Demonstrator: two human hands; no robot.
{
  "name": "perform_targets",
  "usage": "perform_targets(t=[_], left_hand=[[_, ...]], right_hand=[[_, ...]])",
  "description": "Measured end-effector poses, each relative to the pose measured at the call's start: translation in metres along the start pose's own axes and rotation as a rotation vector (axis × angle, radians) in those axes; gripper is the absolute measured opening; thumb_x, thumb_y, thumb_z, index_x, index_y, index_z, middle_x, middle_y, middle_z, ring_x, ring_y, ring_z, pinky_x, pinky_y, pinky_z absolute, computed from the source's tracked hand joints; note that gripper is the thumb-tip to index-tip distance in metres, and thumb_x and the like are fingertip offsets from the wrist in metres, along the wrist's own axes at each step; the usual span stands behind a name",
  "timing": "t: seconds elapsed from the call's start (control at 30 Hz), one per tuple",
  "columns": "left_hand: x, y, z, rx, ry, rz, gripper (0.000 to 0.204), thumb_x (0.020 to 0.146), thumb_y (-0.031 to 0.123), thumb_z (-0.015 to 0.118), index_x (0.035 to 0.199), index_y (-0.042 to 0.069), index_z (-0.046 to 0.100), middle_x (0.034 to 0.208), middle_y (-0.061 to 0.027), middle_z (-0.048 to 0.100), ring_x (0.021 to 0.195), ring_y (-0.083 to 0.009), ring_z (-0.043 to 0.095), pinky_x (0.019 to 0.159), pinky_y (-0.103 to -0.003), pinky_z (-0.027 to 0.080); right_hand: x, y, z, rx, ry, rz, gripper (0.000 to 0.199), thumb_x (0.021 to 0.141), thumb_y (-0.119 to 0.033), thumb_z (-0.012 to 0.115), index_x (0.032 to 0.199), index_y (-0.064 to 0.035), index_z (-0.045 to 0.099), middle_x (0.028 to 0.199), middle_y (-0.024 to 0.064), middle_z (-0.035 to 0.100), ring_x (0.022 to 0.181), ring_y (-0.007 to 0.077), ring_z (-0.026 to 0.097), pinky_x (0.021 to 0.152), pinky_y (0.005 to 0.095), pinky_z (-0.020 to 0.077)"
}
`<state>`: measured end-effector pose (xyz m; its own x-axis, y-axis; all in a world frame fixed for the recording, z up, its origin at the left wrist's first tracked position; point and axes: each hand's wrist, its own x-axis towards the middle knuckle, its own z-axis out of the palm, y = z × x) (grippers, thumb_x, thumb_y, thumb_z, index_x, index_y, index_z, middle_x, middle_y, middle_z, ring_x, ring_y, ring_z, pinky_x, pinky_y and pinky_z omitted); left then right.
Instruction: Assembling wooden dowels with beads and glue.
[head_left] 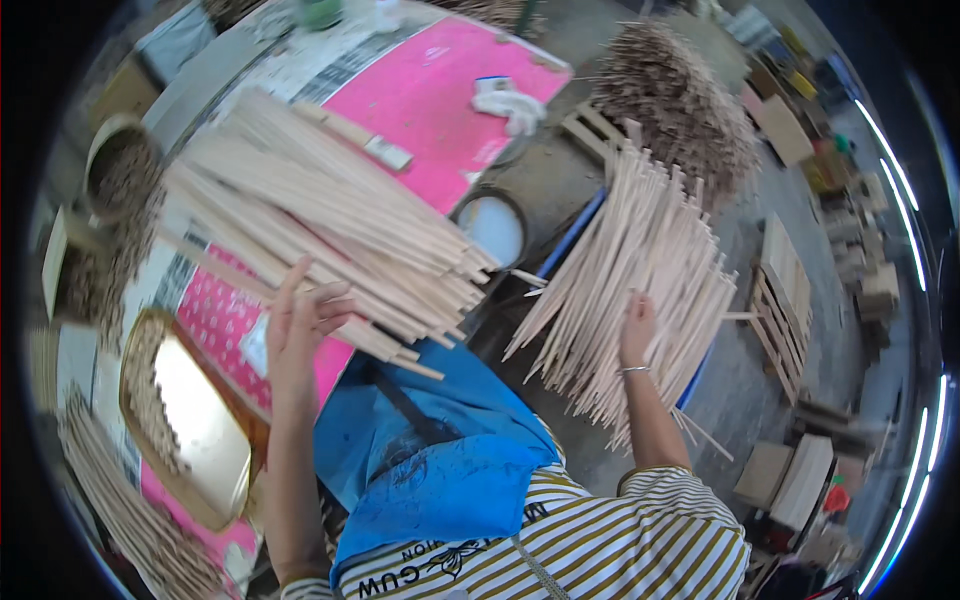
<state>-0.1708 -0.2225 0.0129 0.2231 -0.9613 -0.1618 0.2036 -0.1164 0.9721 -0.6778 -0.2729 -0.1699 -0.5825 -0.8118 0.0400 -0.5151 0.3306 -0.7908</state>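
Observation:
A spread layer of pale wooden sticks (pixel 350 200) lies across the table in front of me, their near ends overhanging its edge. My left hand (pixel 305 315) is raised beside the left side of this layer, fingers apart and nothing held. To the right, a thick heap of similar wooden sticks (pixel 650 260) fans out on a blue-edged support (pixel 572 235). Over the middle of that heap, my right hand (pixel 638 325) has its fingers drawn together against the sticks. Blur hides what those fingers grip.
A white glove (pixel 510 104) lies on the pink table covering (pixel 430 75), and a brush (pixel 388 152) is beside the sticks. A bucket of white liquid (pixel 493 228) stands between both stick piles. A gold-framed mirror (pixel 205 425) is at left, a darker stick stack (pixel 675 100) beyond.

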Motion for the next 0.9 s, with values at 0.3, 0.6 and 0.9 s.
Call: perform_targets(t=[0.3,0.6,0.9], left_hand=[[-0.053,-0.036,-0.021,-0.053,0.084,-0.103,0.039,0.105,0.022,0.051,0.14,0.004,0.054,0.113,-0.0089,0.069,0.1,-0.0165,0.065,0.091,-0.031,0.052],[-0.101,-0.009,-0.095,-0.039,0.231,0.005,0.041,0.103,0.022,0.056,0.137,0.001,0.056,0.11,-0.0096,0.07,0.097,-0.0159,0.066,0.089,-0.031,0.053],[-0.069,-0.021,-0.279,0.327,0.775,0.1,0.035,0.098,0.014,0.06,0.13,0.003,0.063,0.098,-0.0072,0.072,0.084,-0.0115,0.066,0.077,-0.026,0.054]], right_hand=[[-0.019,-0.204,0.085,0.197,-0.424,-0.717,0.023,0.093,-0.012,0.067,0.114,-0.0018,0.07,0.101,0.0125,0.07,0.09,0.0226,0.068,0.08,0.0314,0.0537],[-0.147,-0.305,0.209,-0.128,-0.801,-1.089,0.023,0.088,-0.023,0.069,0.099,-0.0036,0.069,0.088,0.0157,0.07,0.083,0.0356,0.067,0.074,0.0459,0.0537],[-0.145,-0.309,0.203,-0.233,-0.697,-1.171,0.013,0.094,-0.014,0.06,0.101,-0.0037,0.063,0.083,0.0177,0.067,0.075,0.0385,0.065,0.066,0.0461,0.0503]])
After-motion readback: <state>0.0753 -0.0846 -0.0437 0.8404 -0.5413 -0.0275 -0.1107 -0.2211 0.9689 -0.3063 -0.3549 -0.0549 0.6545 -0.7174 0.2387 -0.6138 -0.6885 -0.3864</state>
